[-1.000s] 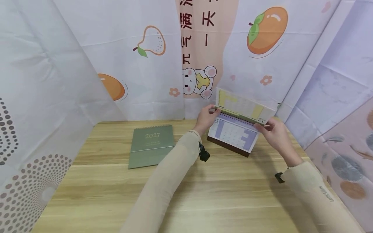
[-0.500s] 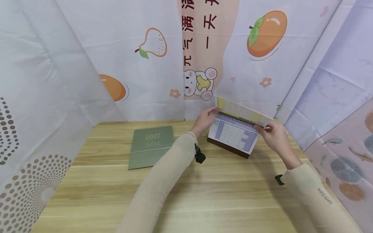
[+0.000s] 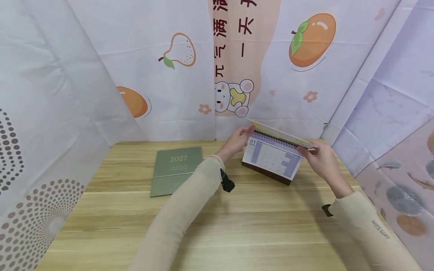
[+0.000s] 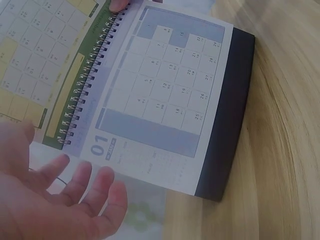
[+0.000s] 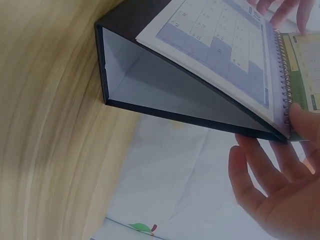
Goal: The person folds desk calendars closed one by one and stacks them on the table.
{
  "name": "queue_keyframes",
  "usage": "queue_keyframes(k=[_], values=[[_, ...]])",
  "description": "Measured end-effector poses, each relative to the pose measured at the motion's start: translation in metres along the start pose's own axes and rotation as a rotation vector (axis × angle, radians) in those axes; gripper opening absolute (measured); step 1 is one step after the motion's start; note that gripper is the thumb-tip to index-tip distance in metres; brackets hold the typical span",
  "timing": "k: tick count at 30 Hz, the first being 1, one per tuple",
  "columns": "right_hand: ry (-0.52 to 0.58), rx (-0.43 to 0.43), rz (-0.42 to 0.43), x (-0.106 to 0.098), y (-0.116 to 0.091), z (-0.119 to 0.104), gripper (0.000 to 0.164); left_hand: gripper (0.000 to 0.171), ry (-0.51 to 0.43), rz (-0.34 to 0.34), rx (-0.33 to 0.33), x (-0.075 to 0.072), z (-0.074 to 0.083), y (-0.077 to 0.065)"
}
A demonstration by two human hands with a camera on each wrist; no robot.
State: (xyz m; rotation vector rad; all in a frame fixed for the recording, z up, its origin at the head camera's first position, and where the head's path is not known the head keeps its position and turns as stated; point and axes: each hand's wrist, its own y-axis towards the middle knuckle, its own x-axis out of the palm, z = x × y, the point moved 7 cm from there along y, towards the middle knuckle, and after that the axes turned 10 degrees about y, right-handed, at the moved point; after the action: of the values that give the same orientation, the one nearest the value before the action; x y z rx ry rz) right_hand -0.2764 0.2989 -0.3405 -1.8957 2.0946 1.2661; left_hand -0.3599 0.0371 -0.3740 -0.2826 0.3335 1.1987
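Observation:
A desk calendar (image 3: 272, 158) stands at the right rear of the table on its dark easel base (image 5: 185, 114), with a purple page marked 01 facing forward. Yellow-and-green pages (image 4: 42, 60) are folded up over the spiral binding (image 4: 82, 90) and seen nearly edge-on in the head view. My left hand (image 3: 236, 142) is at the binding's left end, fingers spread and slightly bent, thumb at the corner of the folded pages. At the other end my right hand (image 3: 322, 160) pinches the calendar's top, thumb in front by the binding, fingers behind the stand.
A closed green desk calendar (image 3: 177, 169) marked 2027 lies left of my left forearm on the wooden table (image 3: 257, 233). Fruit-printed white cloth (image 3: 162, 94) hangs right behind the table, and another patterned cloth (image 3: 400, 169) hangs along the right side.
The folded pages have swung backward over the binding, from showing their yellow face to nearly edge-on. My left wrist has shifted slightly left; my right hand stays at the calendar's right end.

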Motion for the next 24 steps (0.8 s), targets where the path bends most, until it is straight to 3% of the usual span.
queue_keyframes(k=[5,11,17,20,24], values=[[-0.061,-0.052,0.026,-0.002,-0.001,-0.003,0.006,0.079,-0.002,-0.024,0.001,-0.002,-0.001,-0.001],[-0.134,-0.087,0.03,-0.004,-0.001,-0.007,0.029,0.064,-0.019,-0.028,-0.017,-0.005,-0.005,0.0],[-0.105,-0.092,0.016,-0.004,-0.001,-0.008,0.034,0.05,-0.059,-0.038,-0.011,-0.007,-0.009,-0.001],[-0.118,-0.145,0.018,-0.003,-0.002,-0.009,0.033,0.048,-0.12,-0.062,0.002,-0.007,-0.012,-0.001],[-0.146,-0.211,0.03,-0.003,-0.006,-0.01,0.032,0.049,-0.264,-0.149,0.005,-0.005,-0.021,-0.004]])
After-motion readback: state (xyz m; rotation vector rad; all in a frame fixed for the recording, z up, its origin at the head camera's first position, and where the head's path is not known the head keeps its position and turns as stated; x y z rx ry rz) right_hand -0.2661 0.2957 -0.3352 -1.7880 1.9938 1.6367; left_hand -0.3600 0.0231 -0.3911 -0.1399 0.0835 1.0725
